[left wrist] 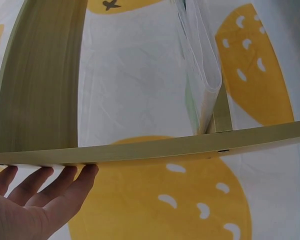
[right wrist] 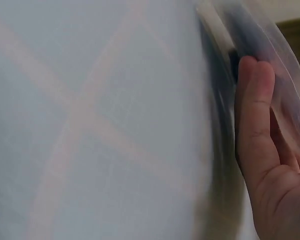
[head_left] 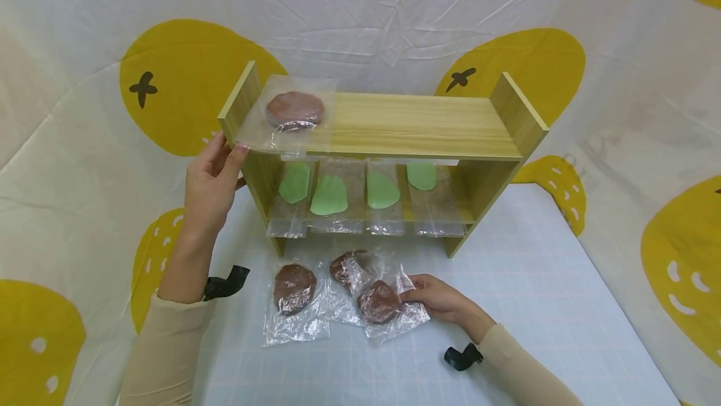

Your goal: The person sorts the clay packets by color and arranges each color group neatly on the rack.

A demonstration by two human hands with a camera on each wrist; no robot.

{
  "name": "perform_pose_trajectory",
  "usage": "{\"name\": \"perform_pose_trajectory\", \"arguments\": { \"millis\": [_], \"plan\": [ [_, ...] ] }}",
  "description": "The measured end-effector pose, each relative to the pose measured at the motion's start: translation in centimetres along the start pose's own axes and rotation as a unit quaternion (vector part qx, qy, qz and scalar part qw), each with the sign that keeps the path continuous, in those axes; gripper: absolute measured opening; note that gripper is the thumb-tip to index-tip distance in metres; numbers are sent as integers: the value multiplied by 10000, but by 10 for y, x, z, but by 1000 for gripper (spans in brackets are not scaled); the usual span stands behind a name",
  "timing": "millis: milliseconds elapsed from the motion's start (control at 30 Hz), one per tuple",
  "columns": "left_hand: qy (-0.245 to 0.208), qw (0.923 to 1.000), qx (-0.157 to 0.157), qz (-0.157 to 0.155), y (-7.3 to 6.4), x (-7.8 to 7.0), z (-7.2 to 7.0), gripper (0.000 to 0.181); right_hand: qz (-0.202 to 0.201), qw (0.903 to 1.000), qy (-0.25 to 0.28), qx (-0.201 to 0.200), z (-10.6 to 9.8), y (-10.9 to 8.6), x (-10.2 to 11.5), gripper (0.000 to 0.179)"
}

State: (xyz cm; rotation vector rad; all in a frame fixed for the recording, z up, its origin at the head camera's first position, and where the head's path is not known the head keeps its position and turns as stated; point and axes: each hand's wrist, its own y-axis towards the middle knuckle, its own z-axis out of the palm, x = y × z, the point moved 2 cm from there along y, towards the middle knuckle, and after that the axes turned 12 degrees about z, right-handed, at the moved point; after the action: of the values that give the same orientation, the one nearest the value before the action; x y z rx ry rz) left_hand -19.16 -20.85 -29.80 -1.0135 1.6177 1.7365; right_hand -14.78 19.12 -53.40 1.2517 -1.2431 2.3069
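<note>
My left hand (head_left: 209,184) grips the left side panel of a small wooden shelf (head_left: 417,124), thumb at its front edge and fingertips against its outer face. Beside the thumb, a clear bag with a flat brown disc (head_left: 295,111) lies on the top board. My right hand (head_left: 442,298) pinches the right edge of another clear bag holding a brown disc (head_left: 378,302), low over the table. That bag overlaps a second bagged brown disc (head_left: 352,268); a third bagged brown disc (head_left: 295,289) lies to the left. In the right wrist view, the clear plastic (right wrist: 295,85) is blurred.
On the lower board are several clear bags with flat green pieces (head_left: 329,196), their ends hanging over the front edge. The table (head_left: 563,306) has a pale checked cover. Behind hangs a white cloth (head_left: 372,37) with yellow shapes. Black wrist mounts (head_left: 227,282) sit by both cuffs.
</note>
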Motion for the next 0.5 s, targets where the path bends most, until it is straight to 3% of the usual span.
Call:
{"name": "perform_pose_trajectory", "arguments": {
  "millis": [267,500],
  "plan": [
    [28,10000,2,-45,-1,0,0,48,25,9994,197,284,2,-6,3,49],
    [217,9997,20,-80,-1,-1,0,48,-495,9945,-850,352,7,-9,12,41]
  ]
}}
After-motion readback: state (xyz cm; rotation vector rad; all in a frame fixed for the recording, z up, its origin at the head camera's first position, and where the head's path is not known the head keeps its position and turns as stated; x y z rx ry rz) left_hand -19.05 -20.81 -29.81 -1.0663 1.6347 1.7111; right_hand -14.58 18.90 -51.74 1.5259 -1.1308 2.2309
